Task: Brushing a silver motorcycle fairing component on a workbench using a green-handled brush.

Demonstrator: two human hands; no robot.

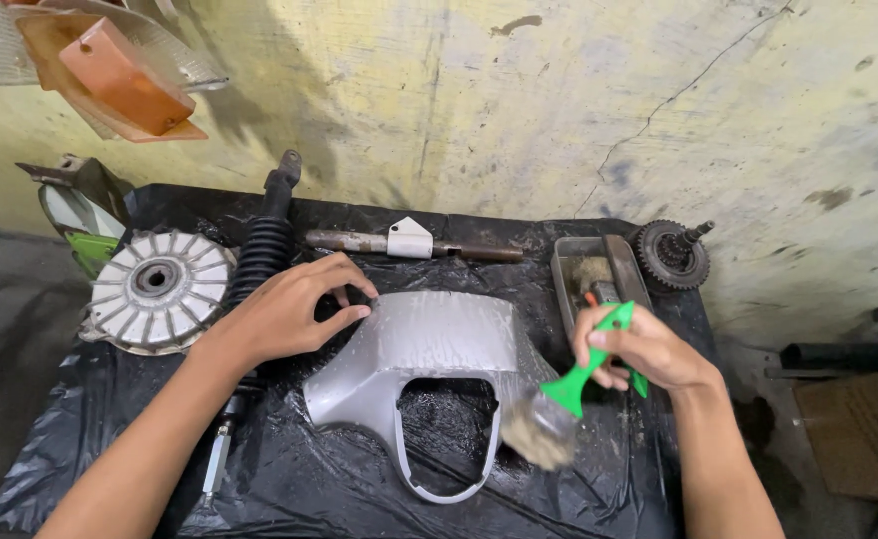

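Two hands of mine work over a table (109,439) wrapped in black plastic sheeting. Far left on it lies a round finned metal hub (159,289), and just beside that a black shock absorber (264,250) runs from the back edge toward me. My left hand (289,309) rests on the upper left edge of the silver plastic cowl (429,344), fingers (344,269) spread apart and pressing down on it, not wrapped around anything. The cowl lies flat in the middle of the table, its rounded cutout facing me. Behind it a rusty rod with a white bracket (409,240) lies along the back. My right hand (643,349) has its fingers clamped on the green handle of a brush (574,384), whose worn, blurred bristles point down at the cowl's right edge. Behind that hand sits a metal tray (569,265), and a dark toothed gear (670,255) stands at the far right corner.
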